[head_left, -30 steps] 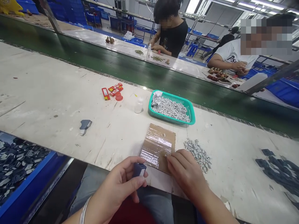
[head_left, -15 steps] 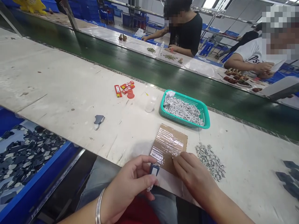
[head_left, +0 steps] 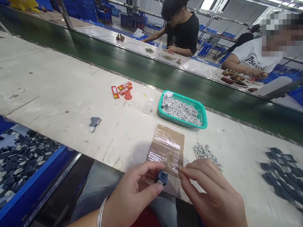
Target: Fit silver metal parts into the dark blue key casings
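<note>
My left hand point(head_left: 133, 194), with a silver bracelet at the wrist, holds a small dark blue-grey plastic part point(head_left: 162, 177) between thumb and fingers. A recessed face of the part points up. My right hand point(head_left: 213, 192) is just right of it, thumb and forefinger pinched together over the near right corner of a tape-covered cardboard piece point(head_left: 167, 145). Whatever sits in that pinch is too small or hidden to name. Beyond the right hand lies a loose pile of small grey-white pieces point(head_left: 205, 153) on the table.
A green basket point(head_left: 205, 121) full of small grey-white pieces stands behind the cardboard. Red packets point(head_left: 115, 92), a clear cup point(head_left: 148, 107) and a blue-grey part point(head_left: 95, 122) lie leftward. Dark parts point(head_left: 279, 173) cover the right side; a blue bin point(head_left: 30, 197) sits lower left. Co-workers sit across the green belt point(head_left: 106, 61).
My left hand has turned the plastic part so its recessed face shows. My right hand has drawn back toward me from the cardboard, still pinched. The whole view has shifted slightly.
</note>
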Motion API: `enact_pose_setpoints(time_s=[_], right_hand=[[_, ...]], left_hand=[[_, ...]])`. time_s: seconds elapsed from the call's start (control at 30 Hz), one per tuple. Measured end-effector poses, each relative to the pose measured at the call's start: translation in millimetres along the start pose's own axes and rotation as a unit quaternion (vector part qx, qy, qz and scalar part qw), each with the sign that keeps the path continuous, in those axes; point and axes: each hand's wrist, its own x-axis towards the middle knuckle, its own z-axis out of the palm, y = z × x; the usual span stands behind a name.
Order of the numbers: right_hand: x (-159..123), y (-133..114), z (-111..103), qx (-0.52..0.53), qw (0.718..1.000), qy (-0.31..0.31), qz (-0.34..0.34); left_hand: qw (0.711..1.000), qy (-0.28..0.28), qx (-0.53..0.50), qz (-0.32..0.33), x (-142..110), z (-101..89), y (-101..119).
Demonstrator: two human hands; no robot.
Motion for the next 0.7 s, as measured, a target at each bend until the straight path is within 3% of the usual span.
enact_pose_setpoints(time_s=[0.13, 0.3, 0.7], right_hand=[[2, -9, -2, 0.012, 1.000, 0.002, -0.010], [-3, -19, -6, 0.021, 0.998, -0.035, -0.053], [-3, -25, -1, -0.098, 0.982, -0.041, -0.156]], left_hand=[[0.999, -0.005, 0.030, 0.013, -2, 0.5, 1], [0.990, 0.034, 0.134, 0.021, -4, 1.0, 4], [0.967, 0.062, 0.234, 0.077, -7, -1.8, 10]])
